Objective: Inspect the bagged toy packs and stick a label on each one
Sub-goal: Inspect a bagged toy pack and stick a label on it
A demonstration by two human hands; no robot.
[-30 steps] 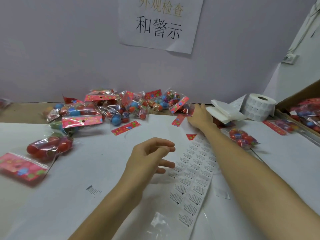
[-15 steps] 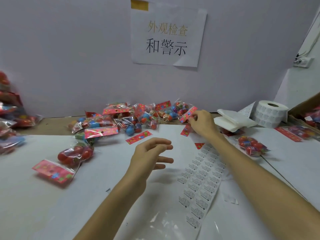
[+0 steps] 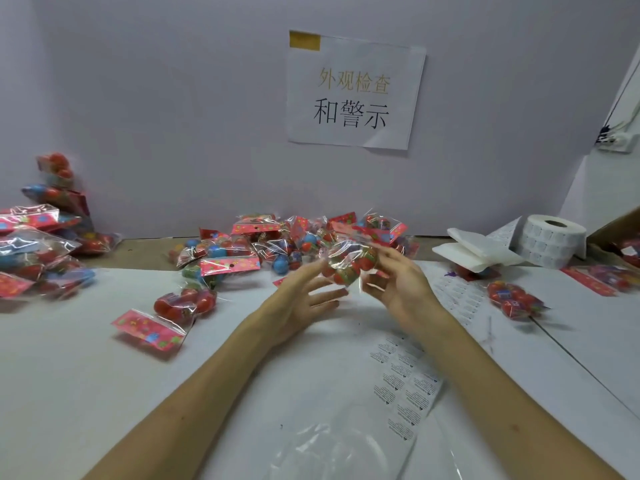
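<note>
My right hand holds a clear bagged toy pack of red balls with a pink header card, lifted above the white table in front of the back pile. My left hand is just left of the pack, fingers straight, their tips at its lower edge. A sheet of small printed labels lies on the table below my right forearm. More bagged packs are heaped at the back centre and at the far left. Single packs lie at front left and at right.
A roll of white labels and folded white sheets stand at the back right, beside a cardboard box at the right edge. A paper sign hangs on the wall. Clear plastic film lies near the front edge.
My right hand has taken a toy pack from the back pile and drawn it toward me. My left hand has risen to meet it. The view has tilted up and left.
</note>
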